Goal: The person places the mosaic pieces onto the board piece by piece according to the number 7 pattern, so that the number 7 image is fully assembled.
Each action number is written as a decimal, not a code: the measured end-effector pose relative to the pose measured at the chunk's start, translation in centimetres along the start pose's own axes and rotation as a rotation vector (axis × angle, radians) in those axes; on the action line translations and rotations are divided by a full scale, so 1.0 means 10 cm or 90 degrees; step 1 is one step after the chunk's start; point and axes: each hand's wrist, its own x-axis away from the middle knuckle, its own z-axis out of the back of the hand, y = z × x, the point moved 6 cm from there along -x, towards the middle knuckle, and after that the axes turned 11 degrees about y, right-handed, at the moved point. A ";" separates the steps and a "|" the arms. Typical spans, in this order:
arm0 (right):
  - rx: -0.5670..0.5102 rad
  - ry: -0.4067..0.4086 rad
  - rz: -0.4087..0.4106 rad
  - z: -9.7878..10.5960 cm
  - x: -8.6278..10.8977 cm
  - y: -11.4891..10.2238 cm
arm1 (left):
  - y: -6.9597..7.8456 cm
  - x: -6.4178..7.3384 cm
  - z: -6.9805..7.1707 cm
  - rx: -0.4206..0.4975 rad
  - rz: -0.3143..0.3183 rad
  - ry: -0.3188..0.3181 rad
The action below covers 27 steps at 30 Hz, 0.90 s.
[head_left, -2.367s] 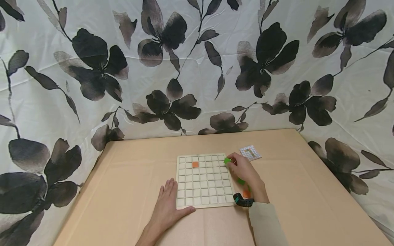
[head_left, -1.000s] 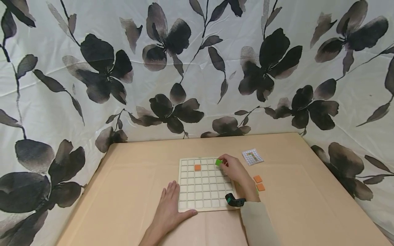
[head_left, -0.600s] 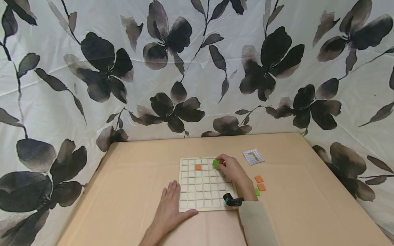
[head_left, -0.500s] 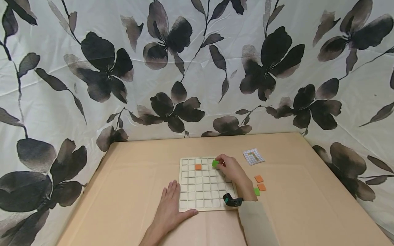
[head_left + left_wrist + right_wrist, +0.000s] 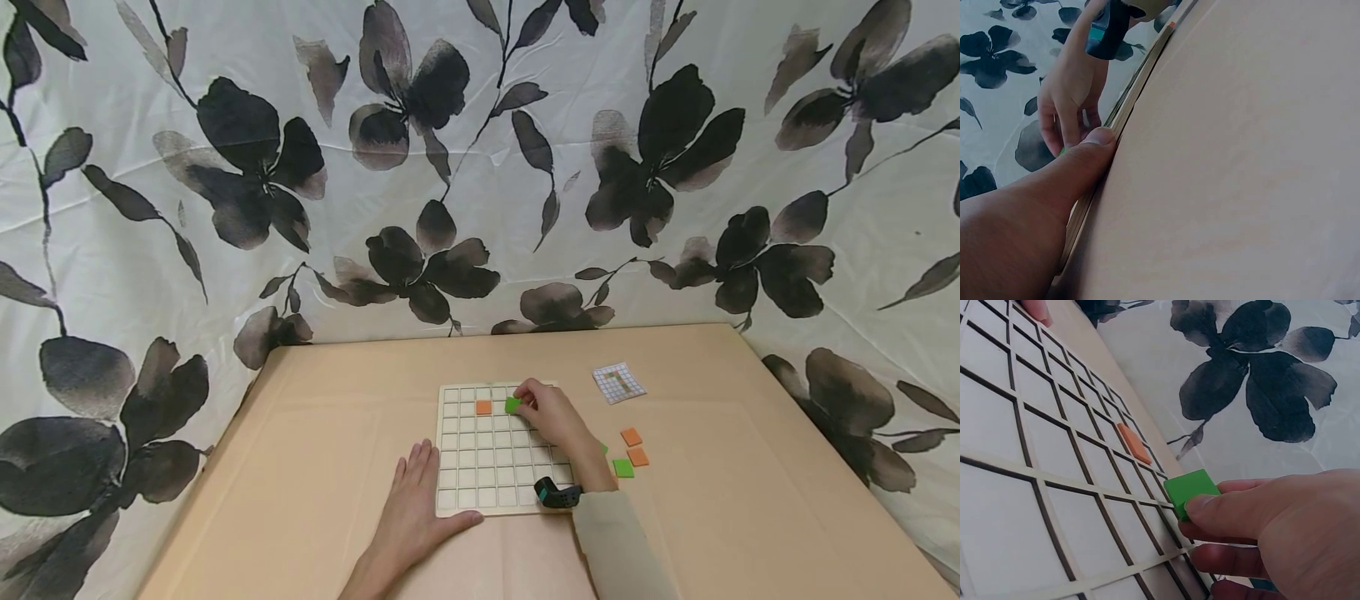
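My right hand pinches a green square tile between thumb and fingers, close over the upper part of a pale grid board. One orange tile sits in a cell of the second row, left of the green one. My left hand lies spread at the board's lower left corner, fingers straight along its left side. In the left wrist view its thumb rests on the board's front edge.
Right of the board lie two orange tiles and a green tile; others are partly hidden under my right forearm. A small printed grid card lies farther back. A floral cloth hangs behind the table.
My right hand has carried the green tile leftward from the board's right edge, over the upper rows. The left hand keeps its place. Loose tiles at the right have come into view.
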 end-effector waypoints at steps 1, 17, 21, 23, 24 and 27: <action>0.001 0.001 0.004 -0.01 0.00 -0.01 | 0.00 0.00 0.00 0.000 0.001 -0.001; 0.010 0.015 0.034 -0.12 -0.02 -0.05 | 0.02 -0.02 0.00 0.008 0.009 0.000; 0.022 0.023 0.040 -0.14 -0.01 -0.07 | 0.02 -0.02 0.00 0.008 0.008 0.001; 0.029 0.029 0.044 -0.14 -0.01 -0.07 | 0.02 -0.01 0.00 0.007 0.007 0.001; 0.035 0.031 0.045 -0.15 -0.01 -0.07 | 0.02 -0.01 -0.01 0.006 0.007 0.001; 0.048 0.033 0.049 -0.17 0.00 -0.07 | 0.03 -0.01 -0.01 0.004 0.006 0.001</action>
